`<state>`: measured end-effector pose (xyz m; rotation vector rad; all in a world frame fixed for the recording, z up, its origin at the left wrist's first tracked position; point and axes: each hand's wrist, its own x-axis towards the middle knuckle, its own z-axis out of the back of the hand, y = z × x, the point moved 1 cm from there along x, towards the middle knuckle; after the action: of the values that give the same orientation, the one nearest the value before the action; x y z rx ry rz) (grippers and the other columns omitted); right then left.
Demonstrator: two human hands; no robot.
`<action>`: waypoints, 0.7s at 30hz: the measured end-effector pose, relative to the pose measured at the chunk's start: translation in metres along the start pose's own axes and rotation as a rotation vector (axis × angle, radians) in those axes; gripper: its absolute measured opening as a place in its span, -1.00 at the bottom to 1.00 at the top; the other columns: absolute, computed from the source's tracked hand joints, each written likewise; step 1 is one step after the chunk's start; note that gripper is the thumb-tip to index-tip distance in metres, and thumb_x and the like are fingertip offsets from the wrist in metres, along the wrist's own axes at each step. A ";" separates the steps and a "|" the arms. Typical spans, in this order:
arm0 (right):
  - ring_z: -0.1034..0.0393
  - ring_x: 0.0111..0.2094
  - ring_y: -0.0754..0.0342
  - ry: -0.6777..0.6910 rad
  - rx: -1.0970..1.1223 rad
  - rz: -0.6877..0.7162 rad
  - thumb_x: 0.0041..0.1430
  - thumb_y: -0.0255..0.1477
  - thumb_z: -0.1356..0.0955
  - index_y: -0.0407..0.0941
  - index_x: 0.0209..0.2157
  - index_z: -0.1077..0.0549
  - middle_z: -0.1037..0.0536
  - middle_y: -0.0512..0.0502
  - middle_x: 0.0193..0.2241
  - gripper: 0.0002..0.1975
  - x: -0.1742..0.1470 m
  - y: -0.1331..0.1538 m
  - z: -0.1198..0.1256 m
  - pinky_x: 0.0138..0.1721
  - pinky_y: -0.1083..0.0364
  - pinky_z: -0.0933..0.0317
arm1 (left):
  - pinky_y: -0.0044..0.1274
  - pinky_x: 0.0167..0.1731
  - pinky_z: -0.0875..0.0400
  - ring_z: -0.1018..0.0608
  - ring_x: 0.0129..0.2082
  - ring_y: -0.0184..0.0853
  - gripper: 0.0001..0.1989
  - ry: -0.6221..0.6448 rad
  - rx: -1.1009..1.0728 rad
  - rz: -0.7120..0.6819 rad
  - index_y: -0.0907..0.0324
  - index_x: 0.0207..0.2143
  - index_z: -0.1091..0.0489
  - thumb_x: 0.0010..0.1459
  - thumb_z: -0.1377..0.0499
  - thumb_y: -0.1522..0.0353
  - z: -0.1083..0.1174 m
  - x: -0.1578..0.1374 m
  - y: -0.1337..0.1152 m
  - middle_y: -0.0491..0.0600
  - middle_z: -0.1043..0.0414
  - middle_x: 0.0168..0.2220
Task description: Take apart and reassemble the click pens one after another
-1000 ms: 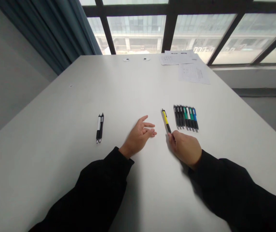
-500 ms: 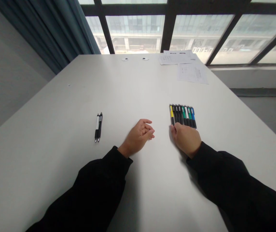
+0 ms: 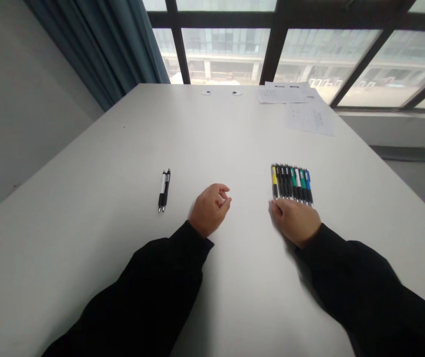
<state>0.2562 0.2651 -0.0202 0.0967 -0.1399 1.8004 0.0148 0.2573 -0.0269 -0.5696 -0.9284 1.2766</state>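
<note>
My left hand [image 3: 209, 208] hovers over the middle of the table, fingers loosely curled, a gap between thumb and forefinger and nothing in them. To its left lie two pens side by side, one with a white barrel [image 3: 162, 183] and one all black [image 3: 167, 186]. On the right, several pens form a tight row: a yellow pen [image 3: 274, 178] at the left end, then black pens [image 3: 284, 181], green, white and green ones, and a blue pen [image 3: 307, 181] at the right end. My right hand [image 3: 297, 220] is closed at the row's near ends, its knuckles at the tips; its curled fingers are mostly hidden.
The white table [image 3: 205, 134] runs toward a window with dark frames [image 3: 272, 54]. Papers [image 3: 309, 118] lie at its far right corner. Two small cable-hole covers [image 3: 237, 93] sit at the far edge. A blue curtain [image 3: 104, 44] hangs at the far left.
The view has shifted, so everything sits further right. My right hand has drawn back slightly toward me, uncovering more of the pens' near ends. My left hand's fingers have curled in more.
</note>
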 end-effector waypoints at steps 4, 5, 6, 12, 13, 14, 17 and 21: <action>-0.31 -0.57 0.11 -0.045 0.037 0.038 0.34 -0.29 -0.20 -0.14 -0.52 -0.45 -0.57 -0.13 -0.52 -0.59 -0.002 0.000 0.001 -0.50 0.08 0.21 | -0.32 -0.11 -0.36 -0.45 -0.23 -0.18 -0.87 -0.215 0.511 -0.064 0.19 -0.20 -0.38 0.17 -0.14 0.46 0.044 -0.006 0.018 0.06 -0.39 -0.27; -0.31 -0.58 0.11 -0.046 0.043 0.042 0.34 -0.28 -0.20 -0.14 -0.53 -0.45 -0.57 -0.13 -0.52 -0.59 -0.002 0.000 0.001 -0.51 0.08 0.21 | -0.28 -0.08 -0.34 -0.44 -0.19 -0.12 -0.86 -0.243 0.607 -0.042 0.19 -0.19 -0.38 0.17 -0.15 0.43 0.056 -0.008 0.023 0.10 -0.39 -0.23; -0.30 -0.58 0.11 -0.044 0.046 0.045 0.33 -0.28 -0.20 -0.14 -0.54 -0.44 -0.57 -0.13 -0.53 -0.59 -0.002 0.000 0.002 -0.51 0.08 0.21 | -0.24 -0.08 -0.32 -0.43 -0.18 -0.07 -0.84 -0.275 0.688 -0.011 0.20 -0.18 -0.39 0.16 -0.18 0.39 0.067 -0.011 0.029 0.14 -0.38 -0.20; -0.29 -0.58 0.11 -0.030 0.052 0.066 0.34 -0.26 -0.20 -0.13 -0.54 -0.43 -0.56 -0.10 -0.54 -0.58 -0.003 0.000 0.002 -0.51 0.09 0.22 | -0.20 -0.19 -0.27 -0.39 -0.17 0.04 -0.78 -0.308 0.907 0.122 0.22 -0.25 -0.42 0.16 -0.21 0.24 0.101 -0.023 0.049 0.20 -0.33 -0.25; -0.29 -0.59 0.11 -0.027 0.054 0.065 0.34 -0.25 -0.19 -0.13 -0.54 -0.43 -0.55 -0.10 -0.54 -0.58 -0.003 0.000 0.002 -0.51 0.10 0.22 | -0.20 -0.19 -0.26 -0.38 -0.18 0.03 -0.80 -0.311 0.897 0.120 0.21 -0.29 -0.42 0.16 -0.21 0.24 0.101 -0.023 0.050 0.19 -0.32 -0.27; -0.28 -0.59 0.11 -0.028 0.056 0.063 0.34 -0.25 -0.19 -0.13 -0.54 -0.43 -0.55 -0.10 -0.55 -0.57 -0.003 -0.001 0.002 -0.51 0.10 0.22 | -0.21 -0.20 -0.25 -0.37 -0.19 0.02 -0.83 -0.321 0.876 0.111 0.19 -0.34 -0.41 0.15 -0.21 0.25 0.101 -0.024 0.051 0.16 -0.31 -0.29; -0.24 -0.60 0.12 -0.046 0.081 0.085 0.34 -0.24 -0.19 -0.13 -0.55 -0.41 -0.52 -0.09 -0.56 -0.56 -0.003 -0.001 0.002 -0.51 0.09 0.21 | -0.24 -0.20 -0.21 -0.36 -0.21 -0.05 -0.90 -0.343 0.781 0.058 0.15 -0.43 -0.38 0.13 -0.21 0.33 0.099 -0.023 0.051 0.08 -0.27 -0.36; -0.20 -0.58 0.13 -0.071 0.222 0.279 0.35 -0.24 -0.19 -0.12 -0.59 -0.35 -0.43 -0.06 -0.61 -0.55 -0.005 0.002 0.004 -0.48 0.10 0.13 | -0.23 -0.17 -0.18 -0.36 -0.20 -0.04 -0.86 -0.317 0.734 0.079 0.16 -0.48 -0.34 0.13 -0.19 0.38 0.101 -0.019 0.047 0.06 -0.25 -0.39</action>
<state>0.2554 0.2592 -0.0174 0.3129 -0.0029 2.0880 -0.0956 0.2366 -0.0164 0.1789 -0.6210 1.6844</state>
